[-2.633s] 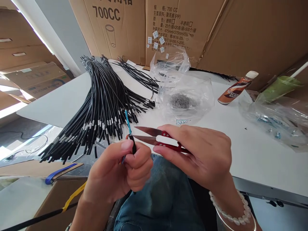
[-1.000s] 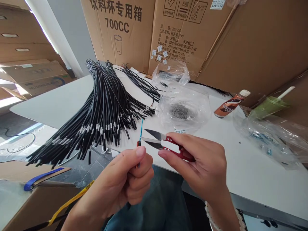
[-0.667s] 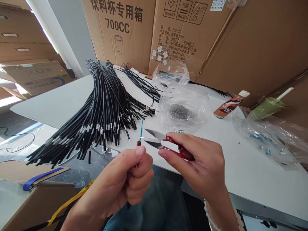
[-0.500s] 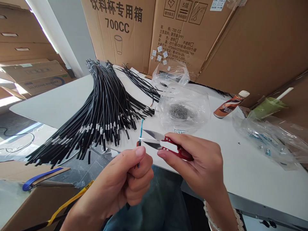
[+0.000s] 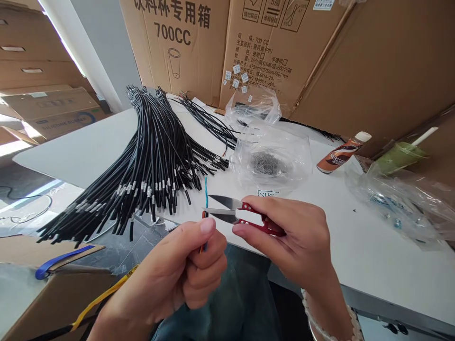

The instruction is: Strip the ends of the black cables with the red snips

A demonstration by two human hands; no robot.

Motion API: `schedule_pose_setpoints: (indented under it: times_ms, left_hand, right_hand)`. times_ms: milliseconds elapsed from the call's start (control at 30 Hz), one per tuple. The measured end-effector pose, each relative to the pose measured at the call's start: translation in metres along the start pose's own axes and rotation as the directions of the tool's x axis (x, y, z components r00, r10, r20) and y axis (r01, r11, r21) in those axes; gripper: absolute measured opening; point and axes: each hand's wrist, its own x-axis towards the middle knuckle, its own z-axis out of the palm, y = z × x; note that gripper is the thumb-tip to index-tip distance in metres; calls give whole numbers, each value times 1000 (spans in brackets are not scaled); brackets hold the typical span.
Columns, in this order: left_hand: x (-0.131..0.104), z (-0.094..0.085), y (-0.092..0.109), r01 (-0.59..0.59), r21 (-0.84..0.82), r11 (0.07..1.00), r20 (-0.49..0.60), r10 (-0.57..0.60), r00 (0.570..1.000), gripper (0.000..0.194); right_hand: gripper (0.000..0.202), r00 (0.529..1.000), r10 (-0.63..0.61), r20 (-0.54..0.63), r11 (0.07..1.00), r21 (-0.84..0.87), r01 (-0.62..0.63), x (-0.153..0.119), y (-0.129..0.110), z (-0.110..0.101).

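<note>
Thumb and curled fingers of my left hand [image 5: 199,260] pinch a cable end with thin coloured wires [image 5: 204,214]. A blue strand [image 5: 206,189] stands upright above them. My right hand [image 5: 295,237] is closed around red-handled thread snips [image 5: 249,218]. Their blades are apart and point left, with the tips beside the base of the blue strand. Most of the held cable is hidden by my left hand. Behind, a large bundle of black cables [image 5: 152,142] with silvery bands near their ends lies on the white table [image 5: 320,208].
Clear plastic bags [image 5: 298,147] lie beyond my hands, one around a grey wiry mass [image 5: 266,163]. A brown bottle [image 5: 339,154] and a green cup [image 5: 398,158] stand at the right. Large cardboard boxes [image 5: 199,57] rise behind the table. An open carton [image 5: 53,303] is at lower left.
The blue strand has shifted slightly left and stands straighter. The snips' blades remain apart, now a little lower against the strand. Both hands keep their holds.
</note>
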Motion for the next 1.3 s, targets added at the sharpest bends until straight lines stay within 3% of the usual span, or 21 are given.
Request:
schedule_pose_setpoints:
  times_ms: [300, 500, 667, 733, 800, 867, 900, 1000, 1133, 1167, 1233, 1300]
  left_hand:
    - [0, -3, -2, 21, 25, 999, 34, -21, 999, 61]
    - [-1, -1, -1, 30, 31, 999, 45, -32, 998, 62]
    - [2, -1, -1, -40, 91, 995, 34, 37, 999, 60]
    - [3, -1, -1, -114, 237, 965, -35, 125, 991, 59]
    - [1, 2, -3, -145, 491, 859, -181, 263, 948, 59]
    - [-1, 5, -6, -90, 747, 659, -280, 435, 856, 55]
    - [-3, 6, -7, -53, 839, 542, -277, 508, 816, 52]
    - [-7, 6, -14, -4, 983, 183, -122, 673, 729, 42]
    - [-7, 1, -20, 113, 973, -200, 100, 810, 578, 26]
    - [-6, 1, -21, 159, 950, -270, 140, 820, 555, 24]
    - [-4, 1, -22, 244, 898, -365, 190, 823, 535, 23]
    - [-1, 3, -23, 298, 855, -424, 219, 817, 534, 25]
  right_hand:
    - [30, 996, -31, 81, 996, 86, 24, 8, 5, -6]
    - [23, 994, -44, 103, 987, 159, 27, 7, 4, -6]
    - [17, 999, 29, 41, 980, 194, -36, 3, 6, -4]
    - [15, 996, 86, 5, 974, 209, -85, -1, 6, -4]
    - [14, 990, 138, -28, 972, 197, -130, -6, 5, -6]
    - [13, 984, 172, -45, 975, 154, -163, -12, 1, -11]
    - [13, 983, 180, -47, 977, 127, -173, -15, -1, -15]
    - [13, 983, 177, -53, 983, 61, -174, -23, -10, -27]
    - [16, 969, 227, -101, 970, 107, -217, -31, -23, -29]
    - [20, 946, 285, -154, 952, 164, -260, -31, -25, -25]
    - [30, 858, 441, -263, 876, 337, -346, -28, -28, -13]
    - [34, 766, 593, -250, 747, 527, -407, -21, -29, 1]
